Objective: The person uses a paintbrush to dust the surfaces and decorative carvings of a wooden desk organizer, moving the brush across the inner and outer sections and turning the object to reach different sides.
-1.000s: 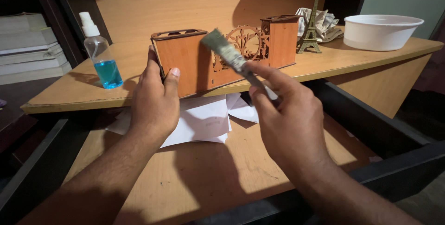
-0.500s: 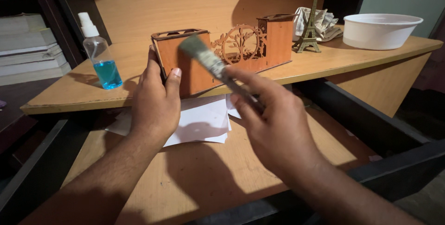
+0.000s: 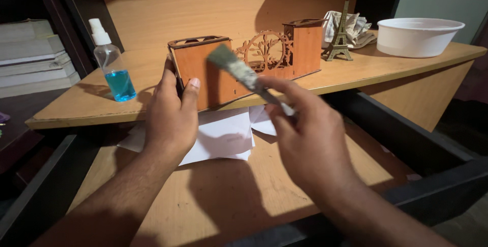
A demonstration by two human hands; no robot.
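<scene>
Both forearms run bare to the picture's lower edge — no sleeves, watch or rings show on the left hand [image 3: 170,114] or right hand [image 3: 310,142].

A home study corner: a wooden desk [image 3: 152,69], stacked books [image 3: 30,53] at nine o'clock, a tower souvenir [image 3: 340,28] at one o'clock.

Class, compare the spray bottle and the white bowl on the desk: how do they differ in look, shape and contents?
The spray bottle is tall, narrow and clear, while the white bowl is low, wide and opaque. The bottle shows blue liquid in its lower part; the bowl's contents cannot be seen. The bottle has a white spray cap; the bowl is open-topped. Both stand upright on the desk top.
</scene>
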